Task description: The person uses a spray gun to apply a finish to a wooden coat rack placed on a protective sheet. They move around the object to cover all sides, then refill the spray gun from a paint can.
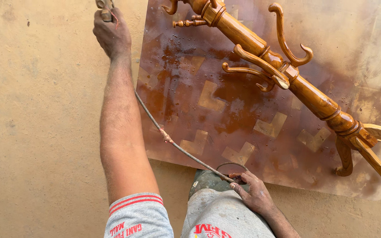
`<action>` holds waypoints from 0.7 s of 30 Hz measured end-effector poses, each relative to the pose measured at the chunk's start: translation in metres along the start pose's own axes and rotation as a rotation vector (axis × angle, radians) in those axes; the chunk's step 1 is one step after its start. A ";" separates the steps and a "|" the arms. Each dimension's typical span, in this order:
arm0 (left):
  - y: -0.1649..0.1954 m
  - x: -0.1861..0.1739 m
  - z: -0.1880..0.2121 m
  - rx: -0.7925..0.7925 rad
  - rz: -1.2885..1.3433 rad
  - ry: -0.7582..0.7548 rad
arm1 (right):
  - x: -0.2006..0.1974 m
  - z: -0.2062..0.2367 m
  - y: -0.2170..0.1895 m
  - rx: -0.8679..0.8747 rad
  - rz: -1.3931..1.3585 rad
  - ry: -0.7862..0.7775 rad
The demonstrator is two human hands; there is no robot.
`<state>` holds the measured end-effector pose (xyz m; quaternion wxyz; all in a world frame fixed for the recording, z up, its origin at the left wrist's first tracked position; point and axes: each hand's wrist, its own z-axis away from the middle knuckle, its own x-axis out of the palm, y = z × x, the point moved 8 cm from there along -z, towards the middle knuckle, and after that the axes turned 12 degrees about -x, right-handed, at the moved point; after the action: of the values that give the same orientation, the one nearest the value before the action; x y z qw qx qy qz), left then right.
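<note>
left hand [111,33] clenched on a spray tool [104,9], raised beside the glossy wooden coat stand [287,79] lying on the stained board [190,88] — right hand [252,191] grips the hose [173,143] below the board, keeping it off wet varnish.

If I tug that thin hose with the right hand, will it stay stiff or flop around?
Probably floppy: the hose sags in a curve between the left hand and right hand. It loops near the knee, so it may snag. The taped joint looks like a weak spot.
</note>
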<state>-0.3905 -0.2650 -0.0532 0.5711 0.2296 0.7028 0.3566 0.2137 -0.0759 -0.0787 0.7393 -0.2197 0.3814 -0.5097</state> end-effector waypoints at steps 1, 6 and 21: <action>0.001 0.008 0.002 0.011 -0.025 -0.028 | 0.000 0.000 0.001 -0.002 -0.018 0.011; 0.017 0.042 0.029 0.133 0.034 -0.142 | 0.003 0.005 0.011 0.003 -0.014 0.013; 0.038 0.080 0.033 0.133 0.154 -0.094 | -0.005 0.017 0.028 0.017 -0.128 0.133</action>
<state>-0.3811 -0.1748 -0.0784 0.5577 0.3369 0.6777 0.3410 0.2428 -0.0619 -0.0863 0.6800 -0.2031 0.4107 -0.5724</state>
